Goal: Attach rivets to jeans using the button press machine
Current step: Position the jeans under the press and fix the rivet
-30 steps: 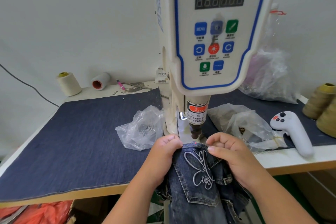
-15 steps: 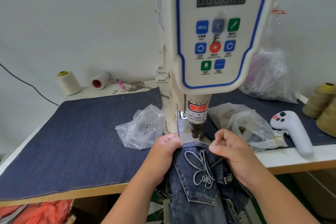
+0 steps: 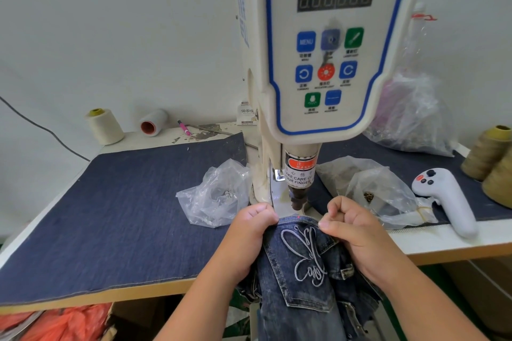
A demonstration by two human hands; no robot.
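Dark blue jeans (image 3: 302, 279) with a white embroidered back pocket hang over the table's front edge, their top edge just below the press head (image 3: 299, 196) of the white servo button machine (image 3: 327, 63). A red laser dot shows on the denim's top edge. My left hand (image 3: 249, 232) grips the jeans at the pocket's upper left corner. My right hand (image 3: 352, 227) pinches the fabric at the upper right corner. Both fists sit close on either side of the press head.
A clear plastic bag (image 3: 219, 196) with small metal parts lies left of the machine, another bag (image 3: 371, 191) right of it. A white handheld controller (image 3: 448, 199) lies at the right. Thread cones (image 3: 105, 126) (image 3: 490, 152) stand at both back corners. Denim cloth (image 3: 110, 216) covers the table.
The fingers of my right hand have curled tighter into a fist on the jeans' edge. The jeans and my left hand have barely shifted.
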